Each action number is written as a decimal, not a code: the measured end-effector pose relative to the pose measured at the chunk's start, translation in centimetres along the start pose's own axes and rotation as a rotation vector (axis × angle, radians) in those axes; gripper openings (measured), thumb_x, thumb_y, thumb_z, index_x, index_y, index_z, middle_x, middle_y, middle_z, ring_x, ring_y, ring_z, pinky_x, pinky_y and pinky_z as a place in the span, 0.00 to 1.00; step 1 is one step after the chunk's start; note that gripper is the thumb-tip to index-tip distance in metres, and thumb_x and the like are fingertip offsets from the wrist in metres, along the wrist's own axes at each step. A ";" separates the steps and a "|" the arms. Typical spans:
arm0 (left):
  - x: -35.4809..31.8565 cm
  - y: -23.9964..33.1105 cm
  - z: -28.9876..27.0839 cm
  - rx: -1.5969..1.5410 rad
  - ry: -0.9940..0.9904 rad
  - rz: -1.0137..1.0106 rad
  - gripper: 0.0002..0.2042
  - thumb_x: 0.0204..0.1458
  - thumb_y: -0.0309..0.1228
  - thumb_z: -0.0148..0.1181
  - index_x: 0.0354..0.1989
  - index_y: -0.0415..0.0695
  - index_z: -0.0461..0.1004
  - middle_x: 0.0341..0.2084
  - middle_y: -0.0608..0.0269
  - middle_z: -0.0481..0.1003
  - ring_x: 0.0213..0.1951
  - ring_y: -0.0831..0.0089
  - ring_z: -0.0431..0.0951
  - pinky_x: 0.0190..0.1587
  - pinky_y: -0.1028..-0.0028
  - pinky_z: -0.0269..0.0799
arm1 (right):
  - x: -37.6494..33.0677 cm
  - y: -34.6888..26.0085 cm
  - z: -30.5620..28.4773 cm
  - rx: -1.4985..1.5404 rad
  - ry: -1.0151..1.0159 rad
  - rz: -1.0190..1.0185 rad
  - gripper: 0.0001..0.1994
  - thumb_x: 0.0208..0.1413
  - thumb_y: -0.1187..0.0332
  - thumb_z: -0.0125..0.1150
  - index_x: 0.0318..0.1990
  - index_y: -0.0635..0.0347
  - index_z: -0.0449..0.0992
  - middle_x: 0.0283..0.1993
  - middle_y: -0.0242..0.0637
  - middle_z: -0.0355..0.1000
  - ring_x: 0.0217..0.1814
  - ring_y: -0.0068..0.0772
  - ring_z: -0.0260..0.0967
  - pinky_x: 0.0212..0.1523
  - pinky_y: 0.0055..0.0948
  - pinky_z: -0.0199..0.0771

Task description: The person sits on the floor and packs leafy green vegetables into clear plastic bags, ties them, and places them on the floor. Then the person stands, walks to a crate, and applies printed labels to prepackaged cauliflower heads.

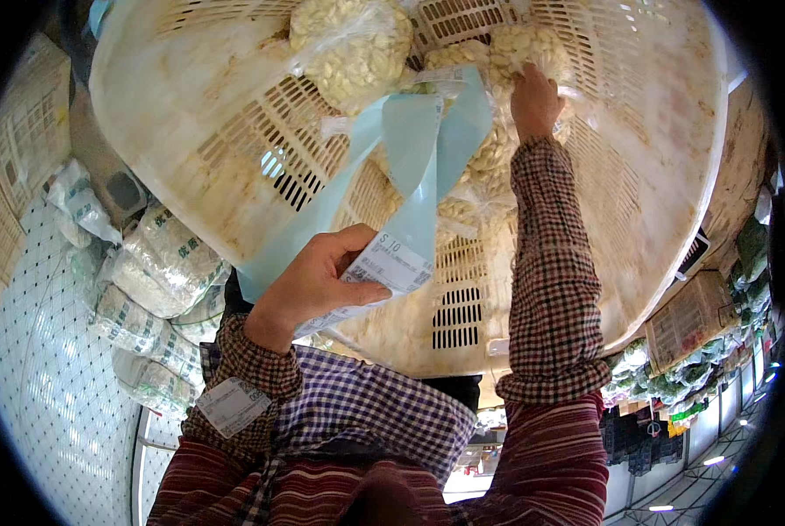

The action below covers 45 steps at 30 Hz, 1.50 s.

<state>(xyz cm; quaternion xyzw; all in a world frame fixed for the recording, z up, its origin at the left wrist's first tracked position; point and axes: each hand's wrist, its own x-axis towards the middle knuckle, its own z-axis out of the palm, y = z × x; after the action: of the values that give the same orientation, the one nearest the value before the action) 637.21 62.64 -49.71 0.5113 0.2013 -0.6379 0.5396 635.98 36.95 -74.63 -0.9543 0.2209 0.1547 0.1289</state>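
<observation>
My left hand (318,276) is closed on a strip of printed white labels (390,261), thumb on top. The strip's light blue backing (410,145) loops and trails over the large off-white plastic basket (234,66). My right arm reaches deep into the basket. There my right hand (537,103) has its fingers bent onto a clear bag of pale peeled cloves, like garlic (532,48). Another such bag (353,53) lies to its left. More bags (489,162) sit below, partly covered by the backing. Some carry white labels.
A loose white label (234,406) sticks to my left sleeve. Filled white sacks (169,263) are stacked on the left by a tiled surface (46,351). On the right stand a crate (692,320) and green produce bags (686,381).
</observation>
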 end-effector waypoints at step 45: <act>-12.4 7.1 -1.1 -0.027 -0.422 0.393 0.22 0.40 0.25 0.61 0.45 0.36 0.63 0.35 0.63 0.68 0.38 0.78 0.67 0.42 0.78 0.64 | -18.7 -19.3 -32.7 0.690 -0.042 -0.371 0.13 0.39 0.75 0.61 0.35 0.67 0.68 0.31 0.42 0.66 0.29 0.41 0.64 0.27 0.31 0.66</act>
<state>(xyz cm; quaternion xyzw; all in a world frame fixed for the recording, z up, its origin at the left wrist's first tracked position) 642.75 67.13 -37.22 0.3891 -0.0097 -0.6108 0.6896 636.67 50.55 -34.55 -0.8752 0.0810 0.0648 0.4726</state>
